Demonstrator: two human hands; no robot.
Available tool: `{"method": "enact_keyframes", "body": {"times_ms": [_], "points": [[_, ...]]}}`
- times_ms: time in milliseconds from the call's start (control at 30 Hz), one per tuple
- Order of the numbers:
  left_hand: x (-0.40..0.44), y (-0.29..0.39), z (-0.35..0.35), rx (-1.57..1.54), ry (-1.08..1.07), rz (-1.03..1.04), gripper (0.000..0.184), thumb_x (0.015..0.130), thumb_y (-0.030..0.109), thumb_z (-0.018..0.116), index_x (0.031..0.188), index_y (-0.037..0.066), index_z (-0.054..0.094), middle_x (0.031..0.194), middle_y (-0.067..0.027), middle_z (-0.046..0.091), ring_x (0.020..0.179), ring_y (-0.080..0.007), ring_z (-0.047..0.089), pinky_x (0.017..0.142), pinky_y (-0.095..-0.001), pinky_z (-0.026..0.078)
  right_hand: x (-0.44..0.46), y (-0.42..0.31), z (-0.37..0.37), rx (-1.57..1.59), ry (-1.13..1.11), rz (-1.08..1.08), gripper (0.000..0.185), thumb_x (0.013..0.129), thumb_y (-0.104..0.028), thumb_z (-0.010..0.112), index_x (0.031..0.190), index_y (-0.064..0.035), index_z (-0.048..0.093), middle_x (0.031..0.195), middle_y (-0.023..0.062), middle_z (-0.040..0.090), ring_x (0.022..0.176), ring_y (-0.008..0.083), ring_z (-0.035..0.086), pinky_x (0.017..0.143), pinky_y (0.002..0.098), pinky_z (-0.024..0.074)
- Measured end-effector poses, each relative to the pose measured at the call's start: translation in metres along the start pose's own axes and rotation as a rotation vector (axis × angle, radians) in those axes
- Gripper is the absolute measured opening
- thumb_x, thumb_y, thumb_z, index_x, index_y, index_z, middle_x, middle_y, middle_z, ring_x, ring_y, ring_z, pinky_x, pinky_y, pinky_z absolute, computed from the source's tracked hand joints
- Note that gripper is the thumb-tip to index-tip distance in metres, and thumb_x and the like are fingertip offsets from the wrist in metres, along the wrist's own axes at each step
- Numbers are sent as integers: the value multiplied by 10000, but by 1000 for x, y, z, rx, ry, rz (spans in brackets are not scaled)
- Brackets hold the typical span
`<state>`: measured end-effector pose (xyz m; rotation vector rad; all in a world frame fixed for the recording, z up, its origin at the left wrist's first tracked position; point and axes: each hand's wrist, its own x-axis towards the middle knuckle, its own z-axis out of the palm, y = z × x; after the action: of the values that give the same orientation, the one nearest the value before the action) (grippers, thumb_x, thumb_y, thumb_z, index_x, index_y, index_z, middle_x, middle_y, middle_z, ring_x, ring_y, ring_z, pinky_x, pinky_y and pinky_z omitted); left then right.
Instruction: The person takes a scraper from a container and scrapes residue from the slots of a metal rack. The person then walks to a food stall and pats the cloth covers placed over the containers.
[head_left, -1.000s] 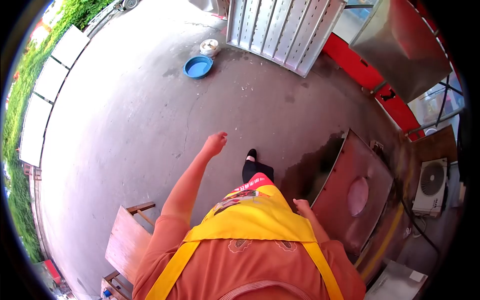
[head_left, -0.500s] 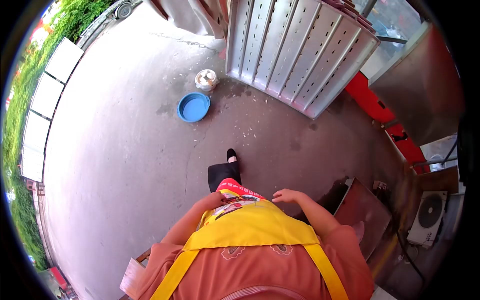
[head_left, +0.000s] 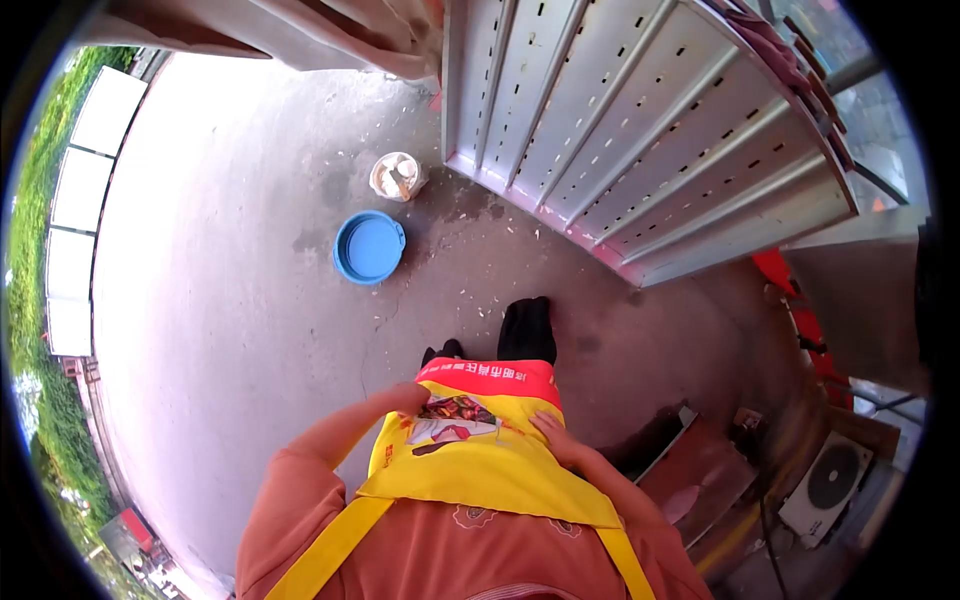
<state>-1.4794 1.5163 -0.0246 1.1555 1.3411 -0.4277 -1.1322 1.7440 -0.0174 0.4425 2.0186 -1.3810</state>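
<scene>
I wear a yellow apron (head_left: 520, 470) with a red lettered hem and a printed picture on its front. My left hand (head_left: 408, 398) is at the apron's left edge, its fingers curled against the cloth beside the picture. On the right side of the apron lies my right hand (head_left: 555, 438), fingers stretched out over the fabric. Ahead on the ground is a round blue basin (head_left: 370, 247). Just beyond it stands a white bucket (head_left: 394, 177) with pale pieces inside, too small to name.
A large slotted metal rack (head_left: 630, 130) leans ahead on the right. Near my right side are a low metal box (head_left: 700, 480) and an air-conditioner unit (head_left: 828, 488). A brown cloth (head_left: 350, 30) hangs at the top. White scraps dot the concrete floor (head_left: 250, 300).
My right hand has come down onto the apron from beside it. A leg has moved forward on the right. The rack appears larger and closer, and the basin has shifted lower in view.
</scene>
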Motion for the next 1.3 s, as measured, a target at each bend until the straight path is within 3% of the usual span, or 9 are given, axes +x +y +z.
{"method": "enact_keyframes", "body": {"times_ms": [267, 500, 600, 700, 967, 1033, 1133, 1200, 1300], "points": [[-14, -24, -52, -272, 640, 147, 150, 788, 97, 576, 930, 49, 569, 889, -196, 608, 901, -383, 587, 770, -484, 473, 53, -41, -103, -211, 23, 42, 168, 770, -187, 645, 933, -143, 643, 1114, 24, 591, 1134, 237, 486, 952, 438, 333], [-20, -112, -101, -777, 167, 60, 92, 902, 139, 531, 939, 62, 498, 839, -120, 594, 744, -267, 573, 676, -370, 470, 97, -85, -115, 268, -16, 418, 105, 822, -150, 642, 883, -72, 605, 866, 91, 624, 833, 207, 585, 773, 319, 446], [-82, -123, -141, -1127, -719, 281, 117, 925, 121, 460, 1001, 64, 528, 892, 27, 494, 773, -86, 470, 683, -244, 409, 91, -111, -126, 699, -451, 428, 140, 888, -165, 589, 927, -32, 612, 901, 30, 654, 868, 166, 621, 750, 312, 465], [-104, -137, -123, -1518, -921, 86, 118, 951, 132, 470, 1005, 65, 551, 807, 43, 488, 710, -30, 468, 638, -206, 406, 103, -144, -124, 1020, -685, 728, 210, 921, -169, 540, 1039, -16, 622, 965, 18, 654, 926, 96, 591, 796, 286, 460], [10, -260, -63, -1784, -1289, -206, 289, 936, 237, 572, 1071, -17, 601, 1072, -166, 649, 994, -246, 629, 894, -380, 509, 238, -60, -120, 577, -1172, 564, 384, 923, -278, 520, 1210, -30, 577, 1087, 74, 645, 1029, 128, 581, 818, 265, 475], [70, -322, -54, -1407, -701, -393, 210, 919, 202, 580, 1015, 21, 625, 959, -188, 672, 806, -309, 673, 721, -406, 561, 284, -31, -142, 366, -1372, 218, 402, 926, -317, 546, 1208, -32, 568, 1056, 91, 656, 962, 143, 621, 786, 274, 497], [205, -424, -102, -692, 552, -516, 220, 772, 178, 639, 915, 13, 608, 806, -181, 649, 798, -372, 635, 723, -450, 509, 394, 27, -197, 482, -763, 277, 344, 898, -248, 590, 1153, -18, 572, 963, 105, 677, 814, 163, 660, 760, 286, 508], [272, -461, -181, -459, 846, -606, 242, 791, 171, 640, 987, 36, 599, 1013, -181, 623, 960, -372, 596, 826, -449, 479, 472, 85, -187, 318, -176, 132, 324, 856, -268, 613, 1109, -66, 596, 916, 156, 675, 837, 307, 657, 754, 366, 504], [331, -467, -272, -103, 1142, -610, 303, 765, 216, 690, 1009, 73, 580, 995, -126, 570, 1014, -303, 540, 829, -422, 437, 572, 111, -204, 267, -44, 142, 351, 851, -254, 631, 1116, -29, 584, 994, 163, 668, 916, 291, 649, 798, 362, 501]]}}
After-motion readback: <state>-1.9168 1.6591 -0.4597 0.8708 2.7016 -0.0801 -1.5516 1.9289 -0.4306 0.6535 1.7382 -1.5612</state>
